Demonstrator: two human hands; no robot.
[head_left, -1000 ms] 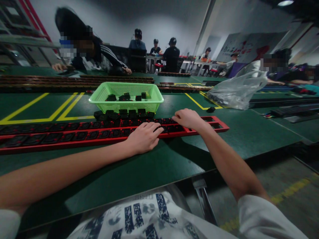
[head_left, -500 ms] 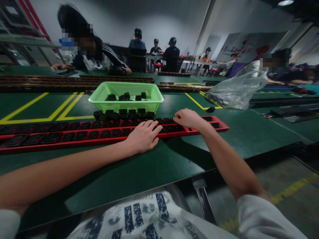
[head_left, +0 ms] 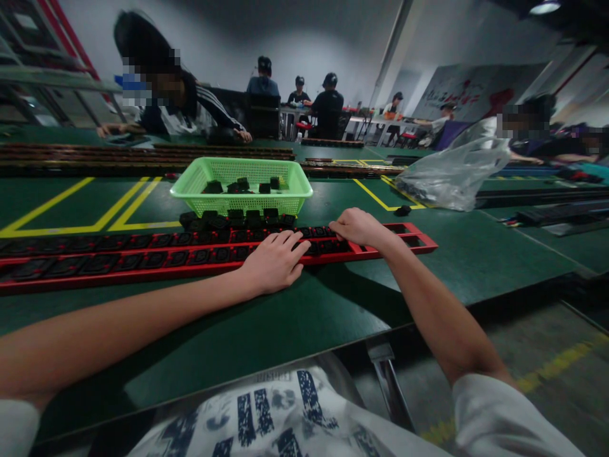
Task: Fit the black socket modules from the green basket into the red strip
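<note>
A long red tray [head_left: 143, 275] lies across the green table, its two rows filled with small black square parts [head_left: 177, 257] except near the right end. My left hand [head_left: 273, 260] rests with fingers spread over the tray's front row, palm down. Curled at the tray's back row is my right hand [head_left: 356, 225], fingers bent at the last black parts; whatever they grip is hidden. More black parts [head_left: 254, 218] stand in a line just behind the tray. Beyond them is a green mesh basket [head_left: 242, 166] holding several such parts.
A clear plastic bag [head_left: 457, 171] lies at the back right, beside a loose black piece [head_left: 403, 210]. Long strips [head_left: 143, 154] are stacked across the far side. A co-worker [head_left: 176, 101] sits opposite on the left. Yellow tape lines [head_left: 118, 206] mark the table.
Almost nothing differs. My right hand has shifted very slightly at the back row; my left hand stays in place on the tray.
</note>
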